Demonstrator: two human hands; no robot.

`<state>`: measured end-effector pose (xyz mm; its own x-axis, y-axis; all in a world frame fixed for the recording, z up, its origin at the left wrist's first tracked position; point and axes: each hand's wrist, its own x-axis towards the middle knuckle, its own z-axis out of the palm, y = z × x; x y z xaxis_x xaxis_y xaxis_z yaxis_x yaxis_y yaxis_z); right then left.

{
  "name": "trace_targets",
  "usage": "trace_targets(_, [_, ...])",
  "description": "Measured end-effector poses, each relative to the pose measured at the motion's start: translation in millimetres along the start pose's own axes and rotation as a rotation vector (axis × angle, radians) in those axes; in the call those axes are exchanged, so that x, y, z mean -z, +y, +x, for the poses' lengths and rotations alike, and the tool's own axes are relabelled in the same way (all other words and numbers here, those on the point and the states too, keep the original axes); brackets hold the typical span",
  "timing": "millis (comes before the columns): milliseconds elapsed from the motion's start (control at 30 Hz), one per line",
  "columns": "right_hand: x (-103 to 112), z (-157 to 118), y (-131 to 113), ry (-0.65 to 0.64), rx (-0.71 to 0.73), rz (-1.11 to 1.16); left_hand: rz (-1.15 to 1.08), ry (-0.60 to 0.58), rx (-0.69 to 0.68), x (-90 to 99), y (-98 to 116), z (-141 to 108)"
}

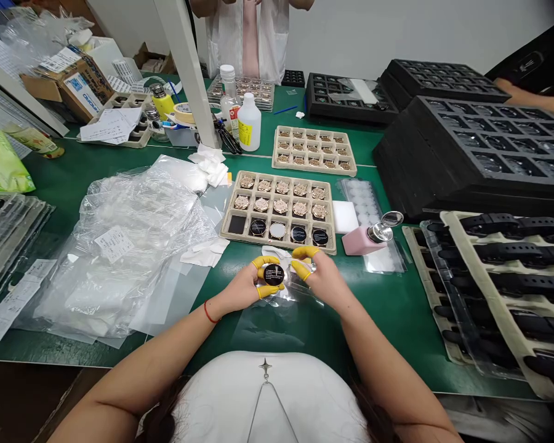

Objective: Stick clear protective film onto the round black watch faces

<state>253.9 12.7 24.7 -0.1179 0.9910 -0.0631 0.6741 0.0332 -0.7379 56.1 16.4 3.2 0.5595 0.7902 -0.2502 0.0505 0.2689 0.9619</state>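
My left hand (pixel 242 288) grips a round black watch piece (pixel 274 274) by its edge, with yellow finger cots on the fingertips. My right hand (pixel 322 280), also wearing yellow cots, pinches a small white wipe (pixel 306 263) close to the right side of that piece. More white wipe and clear plastic film (pixel 277 295) lie under both hands. Just beyond my fingers sits a beige tray (pixel 277 212) of gold-rimmed watch cases, with several black faces in its front row.
A pink dispensing bottle (pixel 367 240) stands right of the tray, beside a white sponge (pixel 345 216). Plastic bags (pixel 129 258) are heaped on the left. Black foam trays (pixel 471 147) and a tray of black watch straps (pixel 498 289) fill the right. A co-worker's torso (pixel 247 37) stands across the bench.
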Motion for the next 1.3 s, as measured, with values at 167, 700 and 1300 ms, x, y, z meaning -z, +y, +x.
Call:
trace_targets(167, [9.5,-1.0,29.8,-0.104,-0.061,-0.524,-0.005,0.003,0.025,-0.2,-2.2,1.7])
trace_targets(700, [-4.5,-6.6,35.8,0.148,0.053,-0.33,0.028,0.036,-0.023,2.0,-15.2,7.5])
trace_targets(1300, [-37.2,1.4,-2.7,0.178,0.271,-0.377,-0.024,-0.021,-0.072,5.0,-17.9,8.1])
